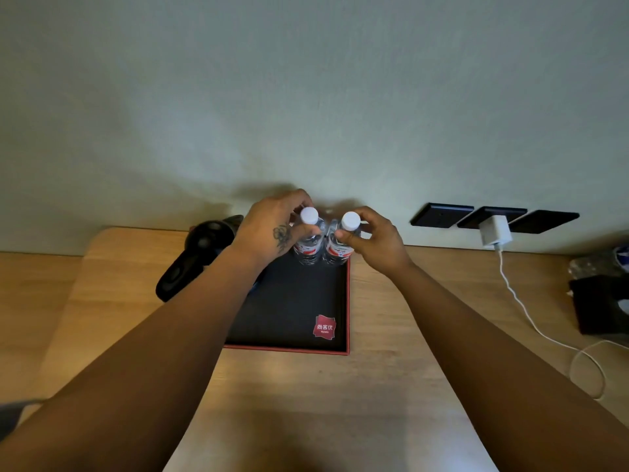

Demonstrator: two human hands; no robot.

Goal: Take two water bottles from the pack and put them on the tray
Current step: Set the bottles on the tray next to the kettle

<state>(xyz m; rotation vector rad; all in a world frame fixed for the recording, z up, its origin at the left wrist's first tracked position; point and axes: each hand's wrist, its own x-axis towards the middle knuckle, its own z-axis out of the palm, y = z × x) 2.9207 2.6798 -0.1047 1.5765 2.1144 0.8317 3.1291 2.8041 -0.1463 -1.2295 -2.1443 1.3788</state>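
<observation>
Just above the centre of the frame, two water bottles stand upright side by side at the far end of the black tray [292, 301], close enough that they seem to touch. The left hand [272, 226] is closed around the neck of the left bottle [309, 238], below its white cap. The right hand [371, 236] pinches the right bottle [338, 245] the same way. Both bottles look seated on the tray's floor, so the placing seems all but done; what remains is probably just letting go. No pack is visible. A dark hair dryer [194, 253] lies left of the tray on the wooden desk [391, 318].
</observation>
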